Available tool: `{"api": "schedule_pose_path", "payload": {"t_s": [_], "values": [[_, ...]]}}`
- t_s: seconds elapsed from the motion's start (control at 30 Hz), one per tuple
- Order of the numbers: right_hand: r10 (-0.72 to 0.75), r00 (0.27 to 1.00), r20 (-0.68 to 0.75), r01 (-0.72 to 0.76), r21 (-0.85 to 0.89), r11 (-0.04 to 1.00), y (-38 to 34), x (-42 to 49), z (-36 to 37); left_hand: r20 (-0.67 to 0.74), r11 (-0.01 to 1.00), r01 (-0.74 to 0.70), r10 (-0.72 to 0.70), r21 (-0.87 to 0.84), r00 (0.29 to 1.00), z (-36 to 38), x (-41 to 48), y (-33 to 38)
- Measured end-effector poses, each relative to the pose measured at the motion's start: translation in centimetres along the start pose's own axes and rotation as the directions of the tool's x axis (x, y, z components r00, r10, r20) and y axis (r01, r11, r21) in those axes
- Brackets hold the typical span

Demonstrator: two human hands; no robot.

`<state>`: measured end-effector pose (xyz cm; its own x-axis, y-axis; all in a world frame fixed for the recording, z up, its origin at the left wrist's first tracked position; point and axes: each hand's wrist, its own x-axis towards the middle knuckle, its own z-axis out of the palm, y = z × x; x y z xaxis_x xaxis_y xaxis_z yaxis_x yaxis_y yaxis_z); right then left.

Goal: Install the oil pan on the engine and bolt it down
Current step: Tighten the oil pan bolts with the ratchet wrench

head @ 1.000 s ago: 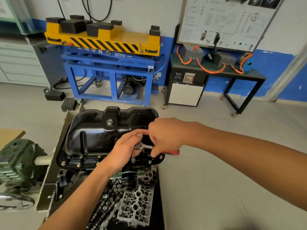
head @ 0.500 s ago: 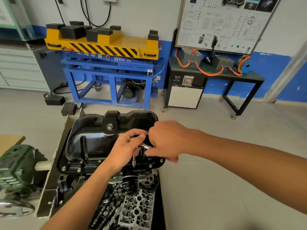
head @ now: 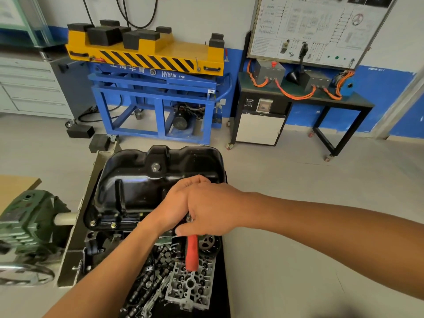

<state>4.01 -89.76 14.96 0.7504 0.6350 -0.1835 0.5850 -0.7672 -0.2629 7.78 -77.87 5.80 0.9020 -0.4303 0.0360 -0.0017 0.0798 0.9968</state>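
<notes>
Pan (head: 142,180) sat upside down on the engine (head: 96,246), with two bolts (head: 93,223) showing in its near-left flange. Your right hand (head: 213,210) gripped the red-handled wrench (head: 191,253) at the near-right edge, so I judged you were partway through bolting. Your left hand (head: 172,207) lay under the right (fingers hidden, so I could not tell its grip). Far-side bolts were out of view; some probably remained.

A yellow-topped lift cart (head: 146,53) was seen against the far wall, with a wiring board (head: 316,26) mounted to its right above a black counter (head: 358,101) strung with orange cables (head: 296,95). Grey drawers (head: 27,88) were set at far left; a green gearbox (head: 25,223) was seen nearer.
</notes>
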Motion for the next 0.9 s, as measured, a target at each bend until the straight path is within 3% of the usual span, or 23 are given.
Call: {"api": "schedule_pose_path", "payload": {"t_s": [0.33, 0.43, 0.6, 0.77, 0.9], "values": [[0.114, 0.982, 0.15, -0.071, -0.268, 0.961, 2.5, -0.9, -3.0, 0.039, 0.984, 0.048, -0.042, -0.173, 0.998, -1.1, 0.6, -0.8], [0.15, 0.986, 0.067, -0.119, -0.331, 0.936, 3.7, -0.8, -3.8, 0.082, 0.991, 0.036, -0.026, -0.127, 0.996, -0.8, 0.4, -0.3], [0.028, 0.972, -0.235, -0.143, -0.487, 0.862, 4.5, 0.1, -2.8, 0.165, 0.989, -0.004, 0.029, -0.146, 0.986, -0.8, 0.2, 0.3], [-0.013, 0.958, -0.286, -0.13, -0.475, 0.87, 4.7, 0.3, -2.3, 0.228, 0.995, -0.047, 0.065, -0.085, 0.971, -0.6, -0.5, 0.8], [0.011, 0.968, -0.249, -0.122, -0.433, 0.893, 4.7, -0.2, -2.8, 0.023, 0.996, -0.056, 0.058, -0.074, 0.998, -0.8, -0.2, 0.3]]}}
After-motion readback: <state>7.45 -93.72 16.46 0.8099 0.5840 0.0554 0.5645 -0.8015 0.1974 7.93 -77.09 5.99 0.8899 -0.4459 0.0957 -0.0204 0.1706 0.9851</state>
